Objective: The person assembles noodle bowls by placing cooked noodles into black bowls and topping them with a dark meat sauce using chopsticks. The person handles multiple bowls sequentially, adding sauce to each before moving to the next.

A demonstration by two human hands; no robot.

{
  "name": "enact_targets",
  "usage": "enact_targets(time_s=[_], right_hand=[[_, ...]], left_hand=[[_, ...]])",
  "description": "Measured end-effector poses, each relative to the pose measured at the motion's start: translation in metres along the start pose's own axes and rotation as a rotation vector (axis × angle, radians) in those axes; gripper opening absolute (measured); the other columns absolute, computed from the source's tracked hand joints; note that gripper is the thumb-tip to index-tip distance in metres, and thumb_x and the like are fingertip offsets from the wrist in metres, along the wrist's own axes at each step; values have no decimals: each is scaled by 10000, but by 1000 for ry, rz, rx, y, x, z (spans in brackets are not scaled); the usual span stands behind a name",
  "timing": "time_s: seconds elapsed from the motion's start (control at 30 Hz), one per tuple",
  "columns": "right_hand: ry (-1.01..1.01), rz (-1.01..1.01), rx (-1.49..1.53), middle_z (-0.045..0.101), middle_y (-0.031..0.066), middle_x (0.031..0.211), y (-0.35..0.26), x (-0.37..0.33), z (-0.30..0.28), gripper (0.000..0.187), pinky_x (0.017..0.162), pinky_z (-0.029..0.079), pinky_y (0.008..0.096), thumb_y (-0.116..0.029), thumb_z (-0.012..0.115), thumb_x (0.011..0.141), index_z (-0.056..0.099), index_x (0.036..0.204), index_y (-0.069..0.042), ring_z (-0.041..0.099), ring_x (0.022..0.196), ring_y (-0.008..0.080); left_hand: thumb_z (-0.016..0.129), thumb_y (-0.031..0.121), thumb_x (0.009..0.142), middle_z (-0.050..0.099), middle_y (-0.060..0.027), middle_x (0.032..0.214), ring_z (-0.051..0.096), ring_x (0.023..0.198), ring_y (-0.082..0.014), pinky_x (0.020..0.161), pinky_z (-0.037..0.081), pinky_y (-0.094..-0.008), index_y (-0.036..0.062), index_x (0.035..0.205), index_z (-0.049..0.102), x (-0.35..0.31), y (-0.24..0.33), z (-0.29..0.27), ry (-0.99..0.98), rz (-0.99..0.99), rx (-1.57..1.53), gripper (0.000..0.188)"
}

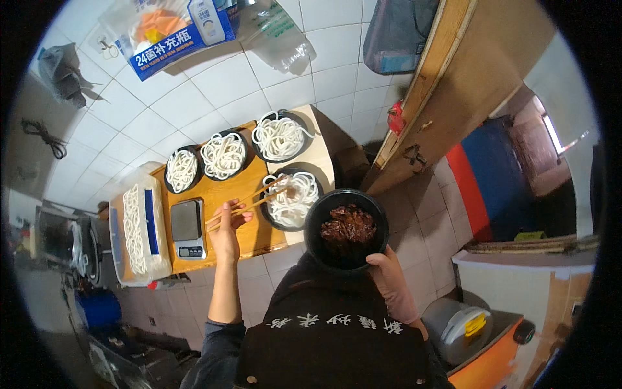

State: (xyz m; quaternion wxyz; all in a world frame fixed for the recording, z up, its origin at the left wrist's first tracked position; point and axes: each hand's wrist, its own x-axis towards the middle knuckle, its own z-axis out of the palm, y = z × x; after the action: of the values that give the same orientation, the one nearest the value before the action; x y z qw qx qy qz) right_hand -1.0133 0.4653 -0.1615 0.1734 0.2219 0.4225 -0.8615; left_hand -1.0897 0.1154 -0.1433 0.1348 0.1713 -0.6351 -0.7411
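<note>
My left hand [228, 223] is closed around a pair of wooden chopsticks [254, 203]. Their tips reach over the nearest bowl of thick white noodles [301, 206], where a small brownish patch shows; whether it is a piece of food gripped by the tips, I cannot tell. In my right hand [387, 264] is a black bowl [312, 243], held by its rim in front of my body. Glossy dark red-brown chunks in sauce [348, 225] fill its middle. The held bowl sits just right of the noodle bowl, close to its edge.
More black bowls of white noodles [223, 155] line the far side of the wooden table [249, 241]. A kitchen scale [186, 220] and a plastic tub [159, 264] of noodles stand at left. To the right are a wooden door [453, 84] and a lidded bucket [447, 334].
</note>
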Motion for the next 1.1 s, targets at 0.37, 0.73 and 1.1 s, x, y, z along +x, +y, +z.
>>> enact_targets(time_s=[0.37, 0.73, 1.1], right_hand=[[-336, -104, -146, 429, 83, 1422, -40, 58, -19, 906, 1036, 415, 334, 129, 638, 724, 240, 1516, -60, 438, 1292, 207], [-362, -24, -65, 589, 62, 1228, -37, 59, 6, 699, 921, 465, 281, 43, 648, 771, 390, 1415, -35, 559, 1107, 160], [-267, -80, -66, 521, 73, 1314, -24, 57, 31, 830, 953, 475, 294, 116, 630, 770, 268, 1498, -50, 540, 1151, 160]], left_hand=[[513, 202, 1004, 665, -210, 904, 686, 657, -289, 606, 599, -390, -87, 979, 616, -133, 50, 70, 30, 111, 3, 308], [487, 227, 1021, 682, -185, 839, 702, 711, -260, 663, 598, -358, -78, 1020, 613, -122, 28, 83, 199, 39, -150, 329], [520, 251, 1005, 674, -177, 869, 697, 697, -254, 628, 587, -345, -76, 1020, 627, -106, 56, 46, 140, -33, -71, 345]])
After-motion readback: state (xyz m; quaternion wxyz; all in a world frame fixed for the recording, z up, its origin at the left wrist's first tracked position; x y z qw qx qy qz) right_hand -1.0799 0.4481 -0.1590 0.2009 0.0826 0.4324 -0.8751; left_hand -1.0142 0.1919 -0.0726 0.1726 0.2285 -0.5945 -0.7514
